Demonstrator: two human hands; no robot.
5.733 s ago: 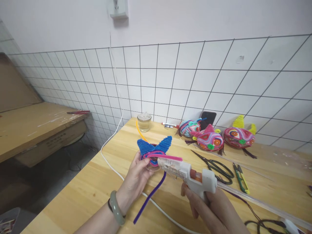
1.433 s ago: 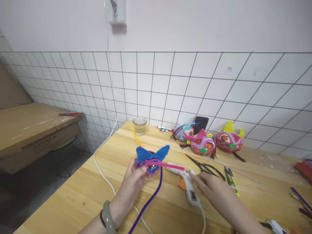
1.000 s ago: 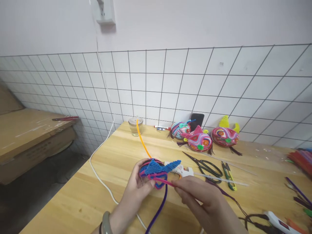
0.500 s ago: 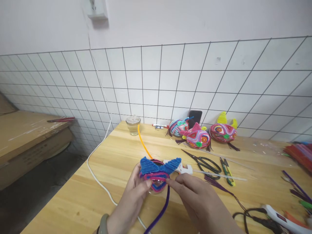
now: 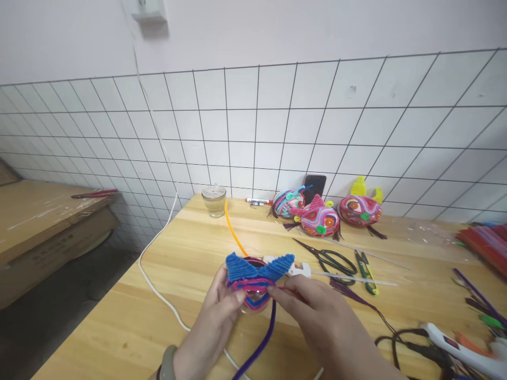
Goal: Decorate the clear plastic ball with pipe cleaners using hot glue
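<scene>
Craft piece [image 5: 253, 279], wound from pink, blue and purple pipe cleaner with two blue ear-like points on top, sits just above the surface [image 5: 166, 295] near its front middle, between your two hands. Your left hand [image 5: 216, 316] cups its left side, fingers closed round it, thumb tip against the front. Your right hand [image 5: 317, 322] meets it from the right; its fingers pinch a pink strand against the piece's right edge. A purple stem [image 5: 257, 348] hangs from under the piece toward you. An orange stem [image 5: 233, 232] runs from behind the piece toward a glass jar [image 5: 214, 200] at the back.

Just behind the piece lies a white glue gun [image 5: 293, 268], partly hidden by the ears. Right of it lie black scissors [image 5: 328, 258] and green snips [image 5: 366, 266]. Three finished pieces [image 5: 317, 216] stand along the tiled wall, with a dark phone [image 5: 314, 186] propped behind them. A second glue gun [image 5: 459, 348] with a black cord lies at the right front, near loose stems [image 5: 483, 237]. A white cable [image 5: 154, 269] crosses the left of the surface.

No writing can be read on any of these things; print on the cardboard box [image 5: 47, 243] at left is too small to tell.
</scene>
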